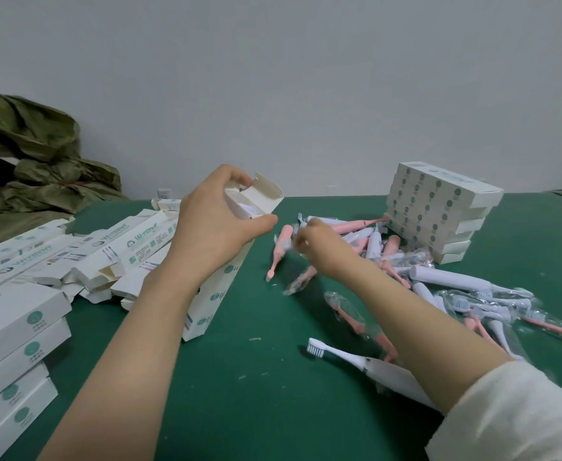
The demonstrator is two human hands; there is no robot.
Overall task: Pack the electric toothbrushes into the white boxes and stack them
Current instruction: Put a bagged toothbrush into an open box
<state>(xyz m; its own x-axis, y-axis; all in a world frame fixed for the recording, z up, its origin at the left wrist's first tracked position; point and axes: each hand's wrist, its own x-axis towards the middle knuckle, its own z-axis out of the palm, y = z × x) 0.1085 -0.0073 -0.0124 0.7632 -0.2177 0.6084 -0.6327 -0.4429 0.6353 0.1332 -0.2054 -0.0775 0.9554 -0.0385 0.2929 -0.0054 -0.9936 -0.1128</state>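
**A:** White cardboard, closed and piled, is what's finished. A stack of closed white boxes [439, 211] stands at two o'clock on the green counter [256, 394]. A second stack of closed white boxes [13, 331] sits at eight o'clock. A fair share looks done.

**B:** And what's left?

**A:** Plenty, I'd judge. A pile of pink and white electric toothbrushes [456, 281], many in clear plastic sleeves, lies loose at three o'clock. A heap of empty printed white boxes [106, 251] waits at ten o'clock, some with flaps open.

**B:** The box being worked on?

**A:** At the centre, a tall white cardboard box [219, 294] stands tilted, its foot on the counter. The left hand [213, 227] grips its open top, fingers and thumb curled round the rim, with the flap raised. Something pale shows inside (a toothbrush, probably, though I can't be sure).

**B:** The other hand?

**A:** The right hand [312, 242] is at three o'clock from the box's mouth, over the pile's near edge, beside crinkled clear plastic. It is blurred, so I cannot tell whether it pinches anything. This box is not yet closed or stacked.
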